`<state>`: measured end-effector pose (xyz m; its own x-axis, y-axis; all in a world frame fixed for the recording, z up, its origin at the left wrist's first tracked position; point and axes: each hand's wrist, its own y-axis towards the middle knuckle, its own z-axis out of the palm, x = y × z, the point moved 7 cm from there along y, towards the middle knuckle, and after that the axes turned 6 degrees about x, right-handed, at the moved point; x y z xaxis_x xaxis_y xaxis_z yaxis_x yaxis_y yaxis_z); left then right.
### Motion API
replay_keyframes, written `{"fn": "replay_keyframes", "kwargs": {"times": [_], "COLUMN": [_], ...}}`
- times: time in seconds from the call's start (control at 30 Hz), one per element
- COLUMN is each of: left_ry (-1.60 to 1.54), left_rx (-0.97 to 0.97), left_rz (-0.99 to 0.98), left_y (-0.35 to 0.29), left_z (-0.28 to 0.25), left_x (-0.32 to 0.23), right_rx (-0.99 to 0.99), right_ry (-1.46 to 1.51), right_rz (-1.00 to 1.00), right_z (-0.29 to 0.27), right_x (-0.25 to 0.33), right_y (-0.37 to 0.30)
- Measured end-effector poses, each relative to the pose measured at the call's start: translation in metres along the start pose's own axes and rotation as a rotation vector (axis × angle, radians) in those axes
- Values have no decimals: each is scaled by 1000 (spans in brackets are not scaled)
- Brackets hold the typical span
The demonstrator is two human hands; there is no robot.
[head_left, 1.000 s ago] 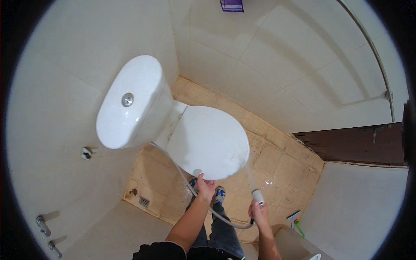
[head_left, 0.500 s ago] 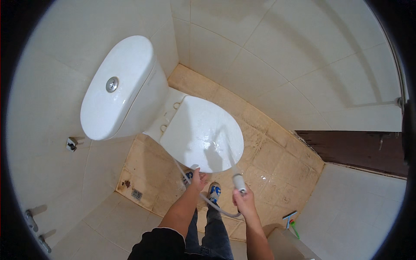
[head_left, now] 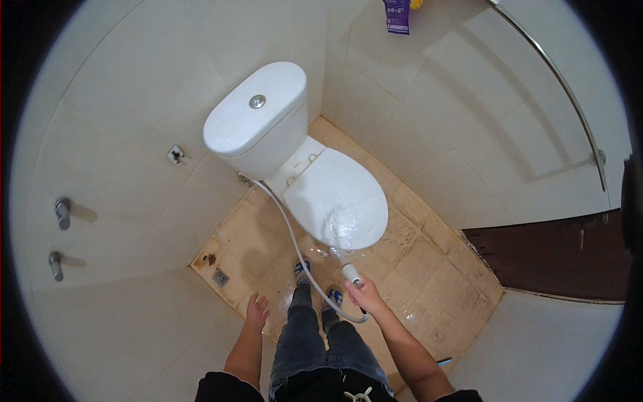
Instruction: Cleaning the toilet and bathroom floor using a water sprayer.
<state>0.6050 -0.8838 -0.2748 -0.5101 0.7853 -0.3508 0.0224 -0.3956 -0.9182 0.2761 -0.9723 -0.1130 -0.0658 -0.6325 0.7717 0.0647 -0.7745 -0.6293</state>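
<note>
My right hand (head_left: 362, 295) is wrapped round a white bidet sprayer (head_left: 350, 273), its head pointed at the toilet. Water sprays from it onto the closed toilet lid (head_left: 341, 194), which is wet and glossy near its front edge. From the sprayer's handle a pale hose (head_left: 293, 234) loops past my legs to a fitting (head_left: 245, 179) low on the wall beside the toilet. My left hand (head_left: 257, 309) hangs in the air over the floor, fingers apart, holding nothing. Behind the lid stands the white cistern (head_left: 258, 120) with a round metal flush button (head_left: 257, 102).
The tan tiled floor (head_left: 429, 295) is wet and stained. A square drain (head_left: 220, 277) lies near the left wall, below two metal taps (head_left: 62, 213). At right are a brown door (head_left: 556, 258) and a curved metal rail (head_left: 562, 80). A purple packet (head_left: 398, 17) shows at the top.
My left hand has left the lid's front edge and moved down and left. The view has shifted back and the sprayer has moved slightly left, water still running onto the lid.
</note>
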Motion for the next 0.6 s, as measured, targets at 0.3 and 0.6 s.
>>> {"fn": "replay_keyframes", "kwargs": {"times": [0.3, 0.6], "left_ry": [-21, 29], "left_rx": [-237, -140], "left_rz": [-227, -220], "left_y": [-133, -160], "left_z": [-163, -170], "left_x": [168, 178], "right_rx": [-405, -176], "right_ry": [5, 93], "right_rz": [36, -258], "right_z": [-59, -7], "right_x": [-73, 5], "right_y": [-36, -27]}}
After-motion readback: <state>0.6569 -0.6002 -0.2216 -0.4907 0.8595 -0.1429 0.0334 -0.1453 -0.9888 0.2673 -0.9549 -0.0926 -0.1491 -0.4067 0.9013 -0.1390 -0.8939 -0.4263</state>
